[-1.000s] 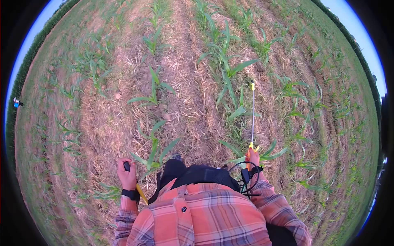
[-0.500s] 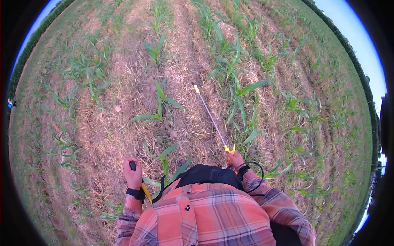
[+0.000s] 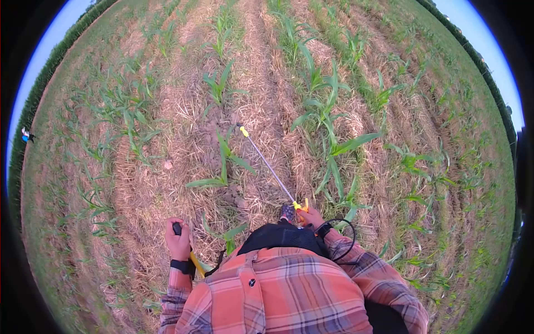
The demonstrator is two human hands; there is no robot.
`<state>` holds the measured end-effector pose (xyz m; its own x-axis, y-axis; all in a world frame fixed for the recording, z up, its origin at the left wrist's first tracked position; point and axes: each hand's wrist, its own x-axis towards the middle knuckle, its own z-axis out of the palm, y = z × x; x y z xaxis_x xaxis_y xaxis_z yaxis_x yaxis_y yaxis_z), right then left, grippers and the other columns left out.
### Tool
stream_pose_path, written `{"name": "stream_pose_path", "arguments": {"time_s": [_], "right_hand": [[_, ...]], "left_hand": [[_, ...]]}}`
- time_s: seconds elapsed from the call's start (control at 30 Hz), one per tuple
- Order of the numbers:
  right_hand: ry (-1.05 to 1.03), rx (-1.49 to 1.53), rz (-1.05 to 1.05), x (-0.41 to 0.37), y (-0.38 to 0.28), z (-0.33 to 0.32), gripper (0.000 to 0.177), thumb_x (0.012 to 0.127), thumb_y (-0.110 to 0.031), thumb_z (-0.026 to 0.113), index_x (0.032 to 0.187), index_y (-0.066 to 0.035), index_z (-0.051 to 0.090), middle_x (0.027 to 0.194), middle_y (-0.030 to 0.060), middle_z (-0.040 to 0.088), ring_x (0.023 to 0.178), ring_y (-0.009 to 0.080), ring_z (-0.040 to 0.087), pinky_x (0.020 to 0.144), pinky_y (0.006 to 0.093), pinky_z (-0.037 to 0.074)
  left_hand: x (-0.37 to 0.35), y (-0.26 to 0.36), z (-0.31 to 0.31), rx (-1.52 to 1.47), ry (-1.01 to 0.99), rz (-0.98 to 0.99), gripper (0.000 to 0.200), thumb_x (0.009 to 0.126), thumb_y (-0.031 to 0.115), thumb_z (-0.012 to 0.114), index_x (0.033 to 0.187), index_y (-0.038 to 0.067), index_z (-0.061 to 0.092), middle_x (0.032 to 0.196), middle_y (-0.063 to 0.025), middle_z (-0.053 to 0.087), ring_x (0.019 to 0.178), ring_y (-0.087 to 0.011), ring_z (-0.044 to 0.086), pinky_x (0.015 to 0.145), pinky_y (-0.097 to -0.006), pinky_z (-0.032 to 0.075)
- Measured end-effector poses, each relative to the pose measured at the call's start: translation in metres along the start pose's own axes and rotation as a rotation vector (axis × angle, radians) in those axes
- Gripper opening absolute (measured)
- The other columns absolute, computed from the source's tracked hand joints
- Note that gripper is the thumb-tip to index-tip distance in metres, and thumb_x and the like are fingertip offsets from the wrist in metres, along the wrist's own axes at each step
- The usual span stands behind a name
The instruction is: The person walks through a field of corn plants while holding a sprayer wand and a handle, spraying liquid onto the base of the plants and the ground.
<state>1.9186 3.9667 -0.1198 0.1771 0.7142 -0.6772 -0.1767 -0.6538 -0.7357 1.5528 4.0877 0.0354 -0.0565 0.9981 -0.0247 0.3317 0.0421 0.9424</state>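
My right hand [image 3: 312, 216] is closed around the yellow-and-orange handle of a spray wand [image 3: 269, 166]. The wand's thin metal rod runs forward and to the left, ending in a yellow and black nozzle [image 3: 243, 131] close to a young corn plant [image 3: 224, 158]. A black hose [image 3: 354, 229] loops beside my right wrist. At the left, my left hand [image 3: 178, 240] grips the black end of a yellow lever [image 3: 196, 263]; the lever's lower end is hidden beside my body.
Rows of young corn [image 3: 334, 139] stretch ahead on both sides, with dry straw [image 3: 258, 106] covering the soil between them. A shoe [image 3: 287, 212] shows just ahead of my body. Far off at the left edge is a person [image 3: 26, 134].
The wand's nozzle has swung left, nearer the corn plant. A shoe has come into view ahead of my body. My left hand has dropped slightly, still on the lever.
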Motion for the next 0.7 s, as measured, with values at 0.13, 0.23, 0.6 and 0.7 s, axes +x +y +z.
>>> {"name": "stream_pose_path", "arguments": {"time_s": [0.13, 0.23, 0.6, 0.7], "right_hand": [[0.119, 0.227, -0.004, 0.014, -0.017, -0.045, 0.023, 0.078, -0.028, 0.052, 0.083, -0.006, 0.047, 0.061, 0.0031, 0.051, 0.043, 0.0087, 0.045, 0.037, 0.0193, 0.035], [0.210, 0.384, 0.045, 0.025, -0.024, -0.082, 0.022, 0.077, -0.028, 0.053, 0.080, -0.007, 0.046, 0.055, 0.0023, 0.049, 0.035, 0.0068, 0.038, 0.031, 0.0202, 0.029], [0.523, 0.617, -0.042, 0.047, -0.048, -0.182, 0.023, 0.078, -0.031, 0.050, 0.079, -0.009, 0.043, 0.056, 0.0048, 0.048, 0.034, 0.0080, 0.037, 0.030, 0.0204, 0.028], [0.569, 0.583, -0.072, 0.062, -0.060, -0.186, 0.024, 0.079, -0.033, 0.048, 0.078, -0.009, 0.044, 0.056, 0.0029, 0.046, 0.034, 0.0070, 0.036, 0.029, 0.0209, 0.028]], "left_hand": [[0.032, 0.013, 0.045, 0.089, -0.045, 0.121, 0.012, 0.072, -0.001, 0.047, 0.079, 0.008, 0.043, 0.056, 0.0042, 0.036, 0.039, -0.0021, 0.034, 0.034, -0.0162, 0.027], [0.047, 0.032, 0.073, 0.076, -0.048, 0.042, 0.013, 0.069, -0.001, 0.050, 0.077, 0.006, 0.044, 0.060, 0.0039, 0.036, 0.052, -0.0037, 0.032, 0.046, -0.0186, 0.026], [0.098, 0.046, 0.123, 0.086, -0.066, 0.091, 0.013, 0.070, -0.001, 0.049, 0.079, 0.007, 0.044, 0.058, 0.0034, 0.038, 0.046, -0.0034, 0.034, 0.041, -0.0176, 0.027], [0.118, 0.048, 0.129, 0.137, -0.048, 0.085, 0.013, 0.070, -0.001, 0.049, 0.079, 0.007, 0.044, 0.059, 0.0031, 0.039, 0.047, -0.0040, 0.035, 0.042, -0.0180, 0.028]]}}
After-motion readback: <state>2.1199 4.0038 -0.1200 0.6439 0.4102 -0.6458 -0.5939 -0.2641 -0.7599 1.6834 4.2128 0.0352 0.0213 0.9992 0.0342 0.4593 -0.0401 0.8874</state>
